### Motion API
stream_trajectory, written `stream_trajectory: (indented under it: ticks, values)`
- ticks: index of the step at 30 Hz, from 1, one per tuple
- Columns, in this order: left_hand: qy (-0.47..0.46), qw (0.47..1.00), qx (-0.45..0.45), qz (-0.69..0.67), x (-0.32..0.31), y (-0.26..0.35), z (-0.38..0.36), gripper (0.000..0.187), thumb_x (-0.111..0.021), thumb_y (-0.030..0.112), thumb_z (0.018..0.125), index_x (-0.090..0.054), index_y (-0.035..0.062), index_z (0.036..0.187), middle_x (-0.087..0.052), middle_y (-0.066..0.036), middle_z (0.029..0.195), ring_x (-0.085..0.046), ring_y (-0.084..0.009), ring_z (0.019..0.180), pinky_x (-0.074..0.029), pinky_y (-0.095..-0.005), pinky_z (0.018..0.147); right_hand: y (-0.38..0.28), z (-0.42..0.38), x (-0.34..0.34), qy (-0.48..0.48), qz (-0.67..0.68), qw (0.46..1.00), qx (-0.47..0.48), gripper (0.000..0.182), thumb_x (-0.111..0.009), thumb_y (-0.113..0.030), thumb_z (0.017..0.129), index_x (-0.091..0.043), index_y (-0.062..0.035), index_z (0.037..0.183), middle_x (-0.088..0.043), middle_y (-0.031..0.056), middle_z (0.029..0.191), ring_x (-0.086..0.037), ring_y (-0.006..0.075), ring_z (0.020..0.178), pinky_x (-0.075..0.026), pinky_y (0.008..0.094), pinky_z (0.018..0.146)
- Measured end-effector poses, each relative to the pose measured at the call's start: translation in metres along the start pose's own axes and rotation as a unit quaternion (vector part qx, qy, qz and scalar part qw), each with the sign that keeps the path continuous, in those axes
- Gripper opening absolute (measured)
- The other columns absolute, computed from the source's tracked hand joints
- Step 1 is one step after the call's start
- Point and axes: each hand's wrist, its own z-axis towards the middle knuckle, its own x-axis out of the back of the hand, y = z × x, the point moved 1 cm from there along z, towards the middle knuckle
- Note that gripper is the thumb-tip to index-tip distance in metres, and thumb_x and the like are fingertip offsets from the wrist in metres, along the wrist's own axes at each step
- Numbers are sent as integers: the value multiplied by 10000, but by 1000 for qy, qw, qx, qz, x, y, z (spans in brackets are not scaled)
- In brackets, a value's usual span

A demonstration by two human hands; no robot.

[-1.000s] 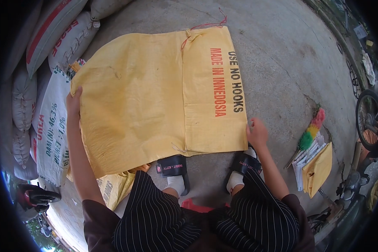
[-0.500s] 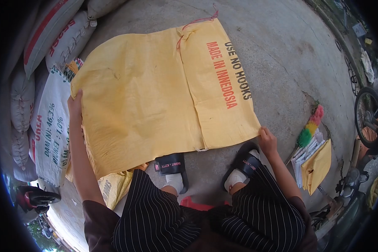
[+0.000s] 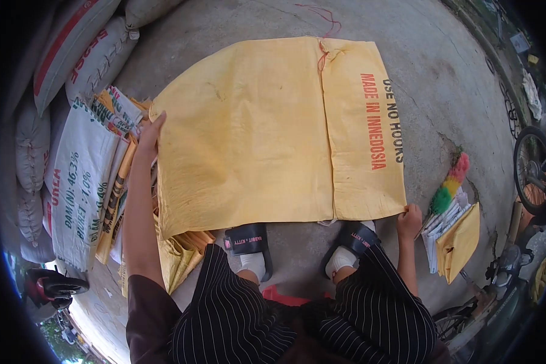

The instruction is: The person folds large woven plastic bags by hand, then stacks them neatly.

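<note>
A large yellow woven sack [image 3: 249,133] lies spread in front of my feet, printed with red and black letters toward its right end. Part of it is folded over along a crosswise line, and a thin red string [image 3: 330,27] trails from its far edge. At the sack's left edge, my left hand [image 3: 150,134] is closed on the border, its fingers partly hidden. My right hand [image 3: 410,221] pinches the near right corner in a closed grip.
A stack of folded sacks [image 3: 82,182] stands left, beside filled sacks [image 3: 103,57]. More yellow sacks [image 3: 182,258] lie near my left leg. On the right are a colourful duster [image 3: 449,185], folded sacks [image 3: 458,242] and a bicycle wheel [image 3: 532,170]. My sandals [image 3: 247,238] touch the concrete.
The yellow sack has shifted right and now lies straighter, with both hands moving right along with it. More of the folded stack on the left shows.
</note>
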Motion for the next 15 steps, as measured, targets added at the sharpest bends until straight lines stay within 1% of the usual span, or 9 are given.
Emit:
stream_trajectory:
  ticks: [2, 3, 5, 7, 9, 11, 13, 14, 15]
  values:
    - [-141, 980, 135, 49, -14, -7, -13, 540, -661, 263, 834, -461, 2, 1262, -599, -106, 1132, -595, -201, 999, -493, -326, 819, -12, 1, 25, -160, -82, 983, 34, 276, -583, -73, 700, -577, -75, 976, -577, 150, 994, -542, 345, 961, -455, 433, 789]
    - [-142, 979, 134, 51, -14, -15, -16, 540, -661, 263, 834, -461, 2, 1262, -599, -106, 1132, -595, -201, 999, -493, -326, 819, -19, 3, 33, -160, -81, 983, 32, 276, -583, -73, 700, -577, -75, 976, -577, 150, 994, -542, 345, 961, -455, 433, 789]
    - [-111, 980, 135, 99, -14, -30, -15, 541, -667, 240, 815, -460, 5, 1256, -600, -114, 1114, -602, -207, 977, -498, -333, 816, -39, 11, 44, -136, -108, 984, 47, 456, -596, -83, 687, -544, -80, 1139, -547, 170, 1159, -489, 350, 1095, -425, 417, 891]
    - [-79, 986, 121, 86, -16, -25, -13, 540, -658, 194, 788, -457, 4, 1251, -603, -116, 1088, -608, -209, 945, -500, -336, 812, -75, 32, 50, -106, -24, 989, 98, 515, -608, -107, 712, -490, -51, 1210, -491, 193, 1256, -468, 349, 1145, -407, 413, 930]
    - [-54, 991, 106, 55, -19, -4, -9, 540, -646, 155, 767, -453, 3, 1248, -605, -115, 1068, -611, -208, 920, -500, -337, 808, -124, 49, 40, -153, 100, 965, 190, 525, -625, -154, 746, -474, -18, 1229, -467, 196, 1284, -456, 344, 1167, -394, 419, 955]
    - [-106, 985, 114, 73, -28, 37, -7, 555, -621, 118, 731, -448, -5, 1244, -601, -112, 1050, -609, -205, 912, -499, -335, 806, -176, 56, 11, -182, 200, 922, 276, 556, -633, -210, 779, -446, -25, 1269, -437, 193, 1324, -431, 339, 1205, -380, 418, 976]
    - [-174, 978, 111, 44, -43, 76, -17, 562, -610, 105, 708, -449, -12, 1233, -595, -109, 1040, -601, -201, 918, -494, -333, 815, -235, 53, -2, -222, 144, 892, 366, 665, -614, -281, 816, -322, -82, 1379, -337, 164, 1420, -350, 339, 1288, -352, 480, 1000]
    - [-225, 968, 109, 12, -54, 94, -22, 563, -608, 105, 697, -452, -17, 1224, -591, -106, 1037, -594, -198, 927, -489, -333, 824, -264, 48, -6, -256, 175, 864, 397, 689, -607, -296, 825, -284, -96, 1400, -298, 150, 1447, -325, 337, 1308, -333, 507, 1010]
    - [-227, 968, 106, 26, -64, 110, -30, 563, -608, 105, 697, -452, -17, 1224, -591, -106, 1037, -594, -198, 927, -489, -333, 824, -292, 40, -9, -277, 254, 830, 413, 689, -597, -296, 839, -267, -87, 1406, -288, 155, 1454, -320, 339, 1311, -333, 503, 1014]
